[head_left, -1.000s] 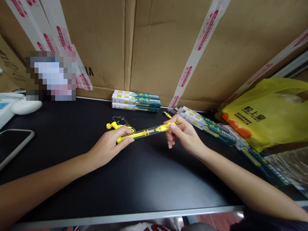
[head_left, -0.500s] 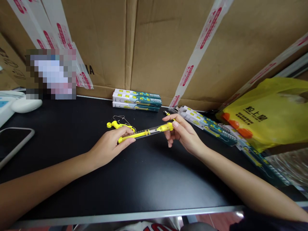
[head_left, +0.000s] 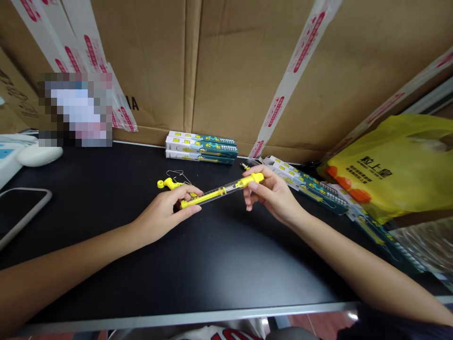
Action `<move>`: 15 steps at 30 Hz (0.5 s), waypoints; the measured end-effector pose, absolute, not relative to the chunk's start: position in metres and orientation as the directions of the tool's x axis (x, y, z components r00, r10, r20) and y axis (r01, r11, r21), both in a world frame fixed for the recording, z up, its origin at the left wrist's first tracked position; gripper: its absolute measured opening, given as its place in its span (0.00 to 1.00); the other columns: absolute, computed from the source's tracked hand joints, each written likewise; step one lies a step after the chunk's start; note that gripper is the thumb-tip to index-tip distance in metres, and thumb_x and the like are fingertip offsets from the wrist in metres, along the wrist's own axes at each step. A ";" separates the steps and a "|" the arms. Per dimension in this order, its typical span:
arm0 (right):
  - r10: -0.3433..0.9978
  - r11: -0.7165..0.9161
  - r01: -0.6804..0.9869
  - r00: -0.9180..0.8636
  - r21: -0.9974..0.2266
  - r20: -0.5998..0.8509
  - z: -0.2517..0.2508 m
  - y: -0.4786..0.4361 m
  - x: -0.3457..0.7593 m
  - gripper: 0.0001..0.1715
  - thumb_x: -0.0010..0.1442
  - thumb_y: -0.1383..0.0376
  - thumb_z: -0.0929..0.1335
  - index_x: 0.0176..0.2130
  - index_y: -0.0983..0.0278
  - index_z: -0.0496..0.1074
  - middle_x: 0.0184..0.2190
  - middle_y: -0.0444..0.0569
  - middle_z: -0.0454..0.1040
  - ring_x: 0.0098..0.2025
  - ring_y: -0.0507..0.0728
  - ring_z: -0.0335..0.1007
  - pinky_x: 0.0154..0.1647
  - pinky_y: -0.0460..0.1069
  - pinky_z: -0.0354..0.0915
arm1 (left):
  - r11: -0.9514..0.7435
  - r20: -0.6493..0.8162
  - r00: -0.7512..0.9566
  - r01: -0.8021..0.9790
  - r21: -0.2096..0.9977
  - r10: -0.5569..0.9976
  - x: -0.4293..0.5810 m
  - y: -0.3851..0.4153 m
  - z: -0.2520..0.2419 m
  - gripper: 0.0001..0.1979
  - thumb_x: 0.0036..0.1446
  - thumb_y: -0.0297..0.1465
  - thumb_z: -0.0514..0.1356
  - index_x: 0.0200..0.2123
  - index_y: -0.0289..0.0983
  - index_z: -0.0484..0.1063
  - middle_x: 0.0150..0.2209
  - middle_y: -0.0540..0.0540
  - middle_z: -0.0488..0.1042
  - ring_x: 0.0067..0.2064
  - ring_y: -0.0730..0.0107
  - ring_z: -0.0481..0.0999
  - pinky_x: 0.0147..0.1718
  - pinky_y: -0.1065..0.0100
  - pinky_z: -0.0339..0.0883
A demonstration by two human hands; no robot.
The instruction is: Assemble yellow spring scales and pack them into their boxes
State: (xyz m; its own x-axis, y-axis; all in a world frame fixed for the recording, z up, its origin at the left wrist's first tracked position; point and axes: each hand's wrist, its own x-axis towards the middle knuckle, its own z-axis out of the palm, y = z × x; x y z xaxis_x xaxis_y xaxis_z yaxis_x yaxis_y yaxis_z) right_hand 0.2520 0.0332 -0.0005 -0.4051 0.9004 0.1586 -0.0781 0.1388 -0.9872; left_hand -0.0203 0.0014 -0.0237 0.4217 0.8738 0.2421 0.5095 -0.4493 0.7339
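Note:
A tubular spring scale (head_left: 231, 188), a clear cylinder with yellow parts inside, is held slanting above the black table, its right end higher. My left hand (head_left: 170, 208) is closed around its lower yellow end, thumb below and fingers on top. Near the other end, my right hand (head_left: 274, 191) pinches the thick yellow cap between thumb and fingers. Loose yellow plastic parts (head_left: 170, 183) and bent metal wire hooks (head_left: 174, 172) lie just behind my left hand, partly hidden by it. A small piece with a dark tip (head_left: 245, 166) shows behind my right fingers.
Stacked spring scale boxes (head_left: 201, 150) stand against the cardboard (head_left: 240, 71) at the back. More boxes (head_left: 307, 186) lie to the right, beside a yellow plastic bag (head_left: 396, 165). A phone (head_left: 21, 210) and a white rounded device (head_left: 40, 155) are at the left.
The spring scale has shifted slightly right, and its right end has risen. My right fingers have closed further onto the yellow cap, which now extends past my thumb.

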 end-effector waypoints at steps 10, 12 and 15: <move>0.874 0.221 -0.094 -0.422 -0.971 0.239 0.002 0.029 0.251 0.17 0.56 0.64 0.73 0.43 0.61 0.66 0.24 0.39 0.71 0.22 0.49 0.69 0.20 0.46 0.72 | -0.487 0.288 0.423 0.503 0.714 0.859 -0.019 0.002 -0.028 0.15 0.60 0.38 0.58 0.48 0.40 0.71 0.37 0.49 0.73 0.38 0.69 0.72 0.40 0.67 0.67; 0.866 0.225 -0.095 -0.436 -0.970 0.243 0.002 0.028 0.250 0.16 0.56 0.64 0.72 0.44 0.61 0.66 0.23 0.39 0.71 0.22 0.49 0.69 0.20 0.45 0.71 | -0.483 0.287 0.421 0.497 0.721 0.861 -0.019 0.001 -0.027 0.14 0.60 0.37 0.59 0.48 0.39 0.71 0.37 0.49 0.73 0.38 0.70 0.72 0.40 0.68 0.67; 0.862 0.204 -0.089 -0.457 -0.975 0.221 0.003 0.024 0.247 0.17 0.56 0.64 0.72 0.43 0.62 0.66 0.22 0.39 0.71 0.21 0.49 0.69 0.20 0.46 0.71 | -0.477 0.281 0.425 0.478 0.737 0.860 -0.018 0.000 -0.027 0.14 0.59 0.37 0.59 0.48 0.39 0.71 0.38 0.49 0.74 0.38 0.69 0.73 0.40 0.67 0.68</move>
